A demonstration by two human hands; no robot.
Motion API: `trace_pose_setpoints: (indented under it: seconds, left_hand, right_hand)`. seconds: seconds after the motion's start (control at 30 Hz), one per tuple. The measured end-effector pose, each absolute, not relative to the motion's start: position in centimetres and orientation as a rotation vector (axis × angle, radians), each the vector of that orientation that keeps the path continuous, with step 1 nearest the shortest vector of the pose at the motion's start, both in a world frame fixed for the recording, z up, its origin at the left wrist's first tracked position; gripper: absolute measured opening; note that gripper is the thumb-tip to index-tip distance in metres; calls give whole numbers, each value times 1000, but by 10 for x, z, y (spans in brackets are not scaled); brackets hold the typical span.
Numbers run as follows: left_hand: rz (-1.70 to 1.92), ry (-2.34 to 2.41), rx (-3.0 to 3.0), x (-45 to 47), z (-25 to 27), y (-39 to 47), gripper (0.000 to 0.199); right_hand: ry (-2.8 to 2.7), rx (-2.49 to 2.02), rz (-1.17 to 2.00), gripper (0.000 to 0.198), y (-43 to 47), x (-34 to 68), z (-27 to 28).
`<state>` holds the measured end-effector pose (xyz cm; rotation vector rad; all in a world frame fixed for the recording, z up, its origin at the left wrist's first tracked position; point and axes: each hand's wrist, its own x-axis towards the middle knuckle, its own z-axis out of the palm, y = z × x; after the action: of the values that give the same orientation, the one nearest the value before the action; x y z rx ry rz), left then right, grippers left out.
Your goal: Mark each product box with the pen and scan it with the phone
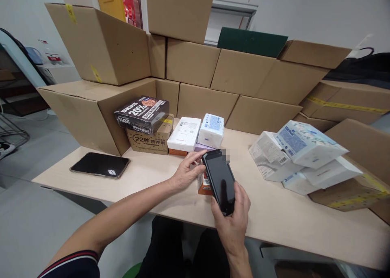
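My right hand (pixel 233 221) grips the lower end of a black rugged phone (pixel 219 180), its dark screen facing up toward me. The phone is tilted above a small orange box (pixel 204 185) and hides much of it. My left hand (pixel 187 172) is closed at the far left side of that box, thumb and fingers around its upper part. Its fingertips come close to the phone's top edge; whether they touch the phone I cannot tell.
A black tablet (pixel 100 165) lies at left. Behind stand a dark snack box (pixel 143 113) on a carton (pixel 149 140), a white box (pixel 185 133) and a tissue pack (pixel 211 131). Tissue packs (pixel 307 144) and white boxes are piled right. Large cartons (pixel 195 62) wall the table's back.
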<state>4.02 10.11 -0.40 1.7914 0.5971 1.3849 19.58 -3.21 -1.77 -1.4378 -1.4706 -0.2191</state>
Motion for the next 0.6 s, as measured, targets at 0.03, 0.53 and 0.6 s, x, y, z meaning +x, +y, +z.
trace_pose_setpoints:
  seconds: [0.03, 0.53, 0.6]
  left_hand:
    - [1383, 598, 1796, 40, -4, 101, 55]
    - [1237, 697, 1982, 34, 2, 92, 69]
    - [1104, 750, 2038, 33, 6, 91, 80]
  right_hand:
    - [-1470, -1438, -215, 76, -32, 196, -18]
    - [-1235, -1621, -315, 75, -46, 228, -18]
    - [-1211, -1713, -386, 74, -50, 244, -20]
